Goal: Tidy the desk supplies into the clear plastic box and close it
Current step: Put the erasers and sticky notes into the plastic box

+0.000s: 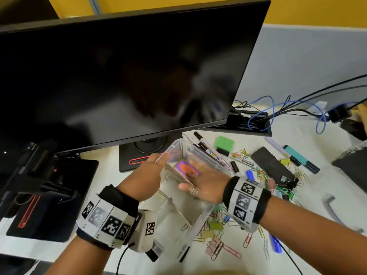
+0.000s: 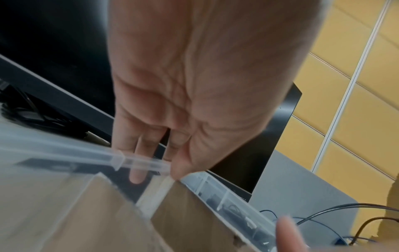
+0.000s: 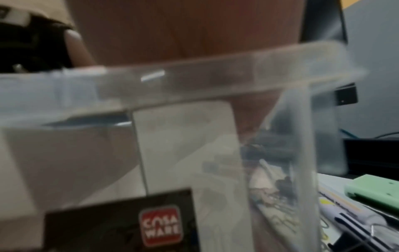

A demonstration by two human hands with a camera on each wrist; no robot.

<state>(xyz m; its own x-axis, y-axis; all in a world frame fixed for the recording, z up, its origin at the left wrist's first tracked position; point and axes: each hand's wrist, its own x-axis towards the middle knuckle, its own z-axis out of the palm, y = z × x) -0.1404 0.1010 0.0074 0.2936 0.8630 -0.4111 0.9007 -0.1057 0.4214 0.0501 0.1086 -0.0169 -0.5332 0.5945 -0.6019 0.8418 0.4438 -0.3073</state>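
You are still setting up the clear plastic box (image 1: 184,183): your left hand (image 1: 147,175) pinches its rim, thumb inside, while your right hand (image 1: 200,183) lies flat, fingers apart, against its near side. Next, gather the paper clips (image 1: 218,245) scattered by your right wrist.

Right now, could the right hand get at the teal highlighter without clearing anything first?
Probably yes. The right hand rests on the clear plastic box, fingers straight, holding nothing. The teal highlighter lies uncovered on the desk to its right, past the loose paper clips.
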